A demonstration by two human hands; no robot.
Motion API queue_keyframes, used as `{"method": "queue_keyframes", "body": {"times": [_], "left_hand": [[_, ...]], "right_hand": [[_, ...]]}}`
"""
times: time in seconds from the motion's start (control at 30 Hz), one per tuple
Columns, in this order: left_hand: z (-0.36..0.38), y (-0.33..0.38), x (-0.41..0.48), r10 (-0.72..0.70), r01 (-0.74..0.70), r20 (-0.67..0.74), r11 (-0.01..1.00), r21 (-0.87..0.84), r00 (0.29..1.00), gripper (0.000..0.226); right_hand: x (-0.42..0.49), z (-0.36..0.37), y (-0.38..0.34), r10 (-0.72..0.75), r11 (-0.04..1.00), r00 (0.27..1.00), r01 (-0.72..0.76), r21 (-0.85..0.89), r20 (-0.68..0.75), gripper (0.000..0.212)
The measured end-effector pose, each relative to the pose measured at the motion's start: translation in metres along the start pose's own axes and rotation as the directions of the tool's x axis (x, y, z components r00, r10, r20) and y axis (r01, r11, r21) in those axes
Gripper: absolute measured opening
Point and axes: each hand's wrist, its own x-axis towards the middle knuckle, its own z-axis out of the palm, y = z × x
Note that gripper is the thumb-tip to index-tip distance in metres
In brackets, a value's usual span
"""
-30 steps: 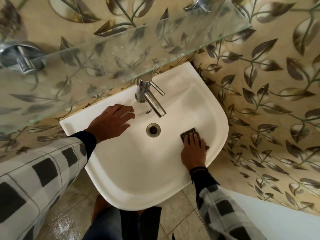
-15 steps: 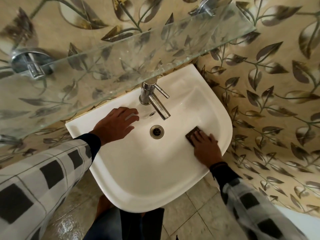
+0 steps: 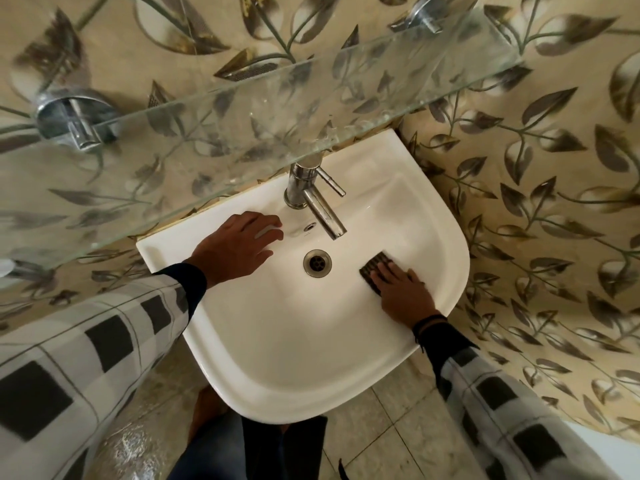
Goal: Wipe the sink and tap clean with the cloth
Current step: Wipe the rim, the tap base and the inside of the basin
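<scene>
A white wall-mounted sink (image 3: pixel 284 368) fills the middle of the view, with a round metal drain (image 3: pixel 317 262) in its bowl. A chrome tap (image 3: pixel 313 199) with a side lever stands at the back rim, its spout pointing over the bowl. A small dark cloth (image 3: pixel 373 264) lies on the bowl's right slope. My right hand (image 3: pixel 403 292) presses flat on the cloth, fingers straight, covering most of it. My left hand (image 3: pixel 239 245) rests flat on the sink's back left rim, beside the tap, fingers spread.
A glass shelf (image 3: pixel 242 109) on chrome brackets juts out above the tap and the sink's back rim. Leaf-patterned tiled walls close in behind and to the right. Tiled floor (image 3: pixel 381 445) and my legs show below the sink's front edge.
My right hand has slid the cloth a little up the bowl's right slope, away from the front rim. My left hand stays on the back rim. The view has shifted slightly.
</scene>
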Motion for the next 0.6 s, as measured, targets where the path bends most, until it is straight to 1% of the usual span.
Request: {"method": "queue_keyframes", "body": {"times": [0.07, 0.1, 0.17, 0.23, 0.27, 0.3, 0.37, 0.4, 0.43, 0.47, 0.53, 0.6], "left_hand": [[-0.001, 0.001, 0.0, 0.01, -0.01, -0.003, 1.0, 0.004, 1.0, 0.032], [-0.001, 0.001, 0.0, 0.011, -0.011, -0.003, 1.0, 0.004, 1.0, 0.032], [0.0, 0.001, 0.0, 0.011, -0.011, 0.002, 1.0, -0.002, 1.0, 0.032], [0.0, 0.001, 0.0, 0.009, -0.009, 0.005, 1.0, -0.005, 1.0, 0.033], [0.0, 0.001, 0.0, 0.007, -0.007, 0.01, 1.0, -0.001, 1.0, 0.034], [-0.001, 0.001, 0.0, 0.005, -0.005, 0.013, 1.0, 0.004, 1.0, 0.034], [-0.001, 0.0, 0.0, 0.001, -0.001, 0.019, 1.0, 0.004, 1.0, 0.034], [-0.001, 0.001, 0.001, 0.001, -0.001, 0.022, 1.0, 0.0, 1.0, 0.035], [0.0, 0.001, 0.0, 0.0, 0.0, 0.023, 1.0, 0.0, 1.0, 0.034], [0.0, 0.001, 0.0, -0.002, 0.002, 0.022, 1.0, 0.002, 1.0, 0.034], [0.0, 0.001, 0.0, -0.003, 0.003, 0.023, 1.0, 0.001, 1.0, 0.035], [-0.001, 0.0, 0.0, 0.0, 0.0, 0.025, 1.0, -0.001, 1.0, 0.035]], "right_hand": [[0.012, -0.008, 0.016, 0.076, 0.997, 0.986, -0.078, -0.01, -0.146, 0.076], [0.019, -0.012, 0.021, 0.119, 0.993, 0.969, -0.121, 0.005, -0.217, 0.074], [0.033, -0.018, 0.023, 0.186, 0.983, 0.957, -0.182, 0.036, -0.224, 0.067], [0.048, -0.018, 0.011, 0.211, 0.977, 0.947, -0.202, 0.061, -0.244, 0.069], [0.054, -0.018, 0.001, 0.202, 0.979, 0.95, -0.187, 0.087, -0.238, 0.072], [0.06, -0.017, -0.01, 0.163, 0.984, 0.962, -0.143, 0.105, -0.221, 0.075], [0.067, -0.009, -0.034, -0.011, 0.995, 0.989, 0.025, 0.094, -0.148, 0.077], [0.064, -0.005, -0.044, -0.091, 0.991, 0.99, 0.1, 0.085, -0.108, 0.076], [0.06, 0.0, -0.048, -0.143, 0.985, 0.985, 0.151, 0.081, -0.093, 0.073], [0.055, 0.003, -0.047, -0.166, 0.982, 0.981, 0.173, 0.072, -0.098, 0.071], [0.046, 0.005, -0.027, -0.14, 0.99, 0.986, 0.14, -0.009, -0.089, 0.069], [0.042, -0.002, 0.0, -0.043, 0.996, 0.982, 0.028, -0.082, -0.184, 0.068]]}}
